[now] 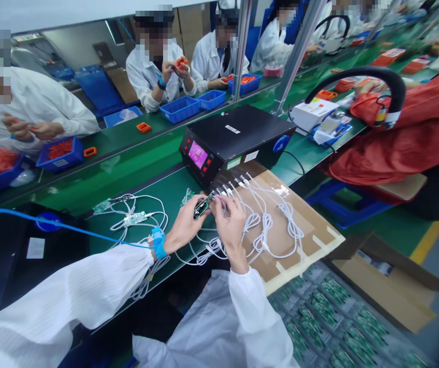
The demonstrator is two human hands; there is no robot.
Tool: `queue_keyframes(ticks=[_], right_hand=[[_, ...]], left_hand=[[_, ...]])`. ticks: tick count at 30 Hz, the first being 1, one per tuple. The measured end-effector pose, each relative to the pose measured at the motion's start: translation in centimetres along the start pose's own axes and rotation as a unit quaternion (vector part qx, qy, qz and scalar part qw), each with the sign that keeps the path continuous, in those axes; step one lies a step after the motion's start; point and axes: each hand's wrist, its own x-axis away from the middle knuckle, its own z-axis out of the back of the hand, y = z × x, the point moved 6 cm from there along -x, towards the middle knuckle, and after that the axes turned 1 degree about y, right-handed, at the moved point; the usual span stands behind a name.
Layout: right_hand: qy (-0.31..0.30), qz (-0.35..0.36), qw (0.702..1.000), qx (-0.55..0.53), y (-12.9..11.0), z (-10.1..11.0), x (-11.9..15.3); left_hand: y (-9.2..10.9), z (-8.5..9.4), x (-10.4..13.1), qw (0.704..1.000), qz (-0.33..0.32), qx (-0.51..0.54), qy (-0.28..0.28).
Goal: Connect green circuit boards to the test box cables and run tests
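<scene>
My left hand (187,222), with a blue strap at its wrist, grips a small green circuit board (203,205) near the front of a black box. Beside it my right hand (230,220) is closed at the board's right end, its fingertips pinched on something small, perhaps a cable plug. The black box (238,135) has a lit pink screen (198,154). White cables (265,225) run from its front and lie coiled on brown cardboard (315,214). More boards (135,219) with white cables lie on the green table to the left.
Trays of green boards (323,306) lie at the lower right, near an open carton (384,286). A blue cord (69,227) crosses from the left to my wrist. Across the bench, people in white coats work by blue bins (180,109). A person's red sleeve (426,112) is at right.
</scene>
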Motion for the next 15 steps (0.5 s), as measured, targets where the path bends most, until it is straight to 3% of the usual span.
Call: queue_keyframes(ticks=[9,15], right_hand=[[0.001,-0.003,1.000,-0.001,-0.1,-0.2,0.1],[-0.011,-0.018,1.000,-0.007,0.3,-0.8,-0.1]], left_hand=[[0.7,-0.1,-0.3,1.000,-0.006,-0.006,-0.013],[-0.3,0.0,-0.6,0.999,0.031,0.042,-0.004]])
